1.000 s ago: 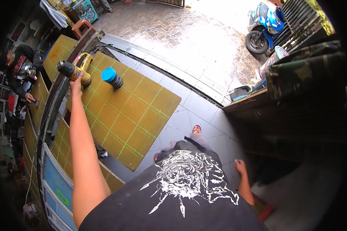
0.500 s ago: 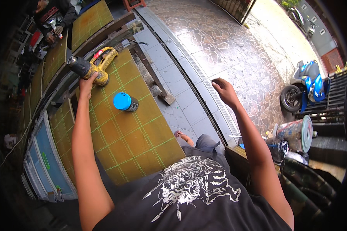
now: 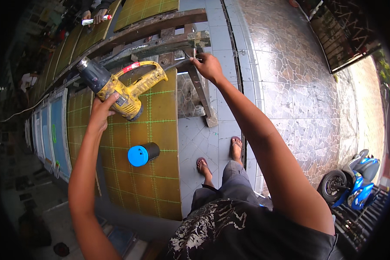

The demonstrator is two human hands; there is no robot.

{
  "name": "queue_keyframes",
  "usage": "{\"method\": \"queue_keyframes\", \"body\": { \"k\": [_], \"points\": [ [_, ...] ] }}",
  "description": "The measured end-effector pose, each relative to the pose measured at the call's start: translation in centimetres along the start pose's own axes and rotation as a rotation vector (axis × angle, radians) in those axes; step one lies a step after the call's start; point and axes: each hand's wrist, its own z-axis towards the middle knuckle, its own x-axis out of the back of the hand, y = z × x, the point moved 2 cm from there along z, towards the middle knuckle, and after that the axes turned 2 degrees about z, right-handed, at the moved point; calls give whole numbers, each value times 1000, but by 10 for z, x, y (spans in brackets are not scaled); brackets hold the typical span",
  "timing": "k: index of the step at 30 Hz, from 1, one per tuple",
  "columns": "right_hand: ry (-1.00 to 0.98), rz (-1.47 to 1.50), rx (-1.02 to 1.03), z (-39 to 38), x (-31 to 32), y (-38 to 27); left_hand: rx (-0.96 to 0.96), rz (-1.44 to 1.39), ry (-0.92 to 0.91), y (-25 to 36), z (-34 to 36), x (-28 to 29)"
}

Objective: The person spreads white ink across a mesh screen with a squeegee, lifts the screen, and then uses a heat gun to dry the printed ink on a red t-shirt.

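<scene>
My left hand grips the body of a worn yellow heat gun with a black nozzle, held above the table. Its nozzle points to the upper left and its looped handle to the right. From the handle a dark cord runs toward my right hand, whose fingers are pinched on it beside the wooden frame. The fingertips are partly hidden. Below the heat gun, a black jar with a blue lid stands on the brown board with green grid lines.
Wooden beams cross beyond the board, with a slanting leg at its right. Blue-paned frames stand at the left. Another person's hands hold a red-and-white tube at the far left. A blue motorcycle is parked at right.
My right hand has come from the right over to the cord by the wooden frame. The heat gun, still in my left hand, is lifted higher. The view has turned.
</scene>
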Motion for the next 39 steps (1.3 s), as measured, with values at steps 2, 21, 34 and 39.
{"method": "queue_keyframes", "body": {
  "k": [2,21,34,39],
  "points": [
    [55,-155,119,-2,-13,0,81,-48,6,7,-12,-6],
    [-224,180,147,160,72,125,236,-732,217,71,-62,-274],
    [-776,177,756,89,291,-256,-184,-942,508,89,-241,-178],
    [-903,139,1060,-26,290,-415,-239,-1304,675,44,-357,-108]
  ]
}}
